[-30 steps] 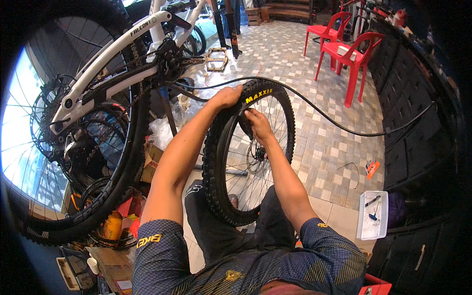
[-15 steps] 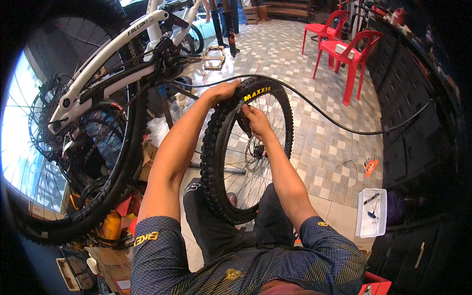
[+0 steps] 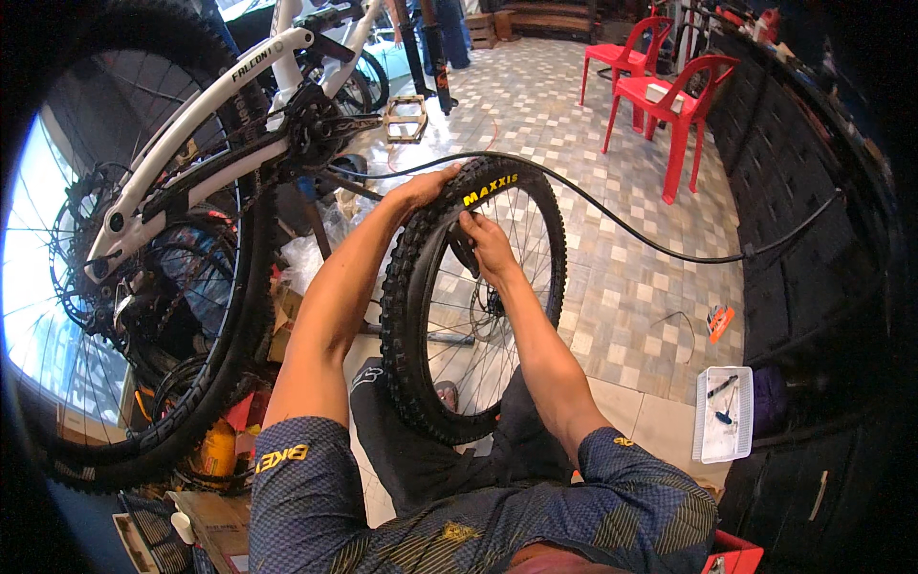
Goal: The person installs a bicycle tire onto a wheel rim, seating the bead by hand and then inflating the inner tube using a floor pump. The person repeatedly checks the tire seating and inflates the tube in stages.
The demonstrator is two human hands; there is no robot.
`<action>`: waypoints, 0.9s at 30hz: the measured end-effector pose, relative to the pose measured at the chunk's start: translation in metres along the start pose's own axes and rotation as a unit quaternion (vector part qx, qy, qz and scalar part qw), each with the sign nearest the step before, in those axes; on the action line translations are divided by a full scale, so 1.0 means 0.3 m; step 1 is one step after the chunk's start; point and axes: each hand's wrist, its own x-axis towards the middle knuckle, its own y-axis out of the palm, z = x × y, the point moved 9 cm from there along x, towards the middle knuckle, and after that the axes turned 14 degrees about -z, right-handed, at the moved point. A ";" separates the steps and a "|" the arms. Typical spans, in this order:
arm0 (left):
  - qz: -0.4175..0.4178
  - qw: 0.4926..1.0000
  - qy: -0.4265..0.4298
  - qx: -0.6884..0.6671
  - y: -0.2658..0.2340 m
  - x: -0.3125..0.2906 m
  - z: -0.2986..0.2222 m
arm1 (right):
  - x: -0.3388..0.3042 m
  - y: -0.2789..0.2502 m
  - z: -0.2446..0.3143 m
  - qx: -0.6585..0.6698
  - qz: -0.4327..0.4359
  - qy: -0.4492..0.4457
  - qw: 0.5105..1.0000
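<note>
Black knobby tyre (image 3: 411,316) stands upright at frame centre — left hand (image 3: 427,187) clamped over its top tread, right hand (image 3: 486,244) just below, fingers closed on the inner bead beside the spokes.

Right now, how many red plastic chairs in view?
2. One red chair stands on the tiled floor at upper right; the second red chair is just behind it, farther away. More may be hidden past the frame's dark rim.
</note>
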 end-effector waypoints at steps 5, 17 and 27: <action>-0.044 0.998 0.036 0.018 -0.039 0.019 0.011 | -0.016 0.023 0.000 0.007 0.003 0.015 1.000; -0.152 0.897 0.201 0.362 -0.115 0.051 -0.026 | -0.037 0.058 0.014 -0.045 0.008 -0.029 0.999; -0.119 0.987 -0.004 0.112 -0.144 -0.187 0.057 | -0.041 -0.018 0.033 -0.038 -0.029 -0.020 0.999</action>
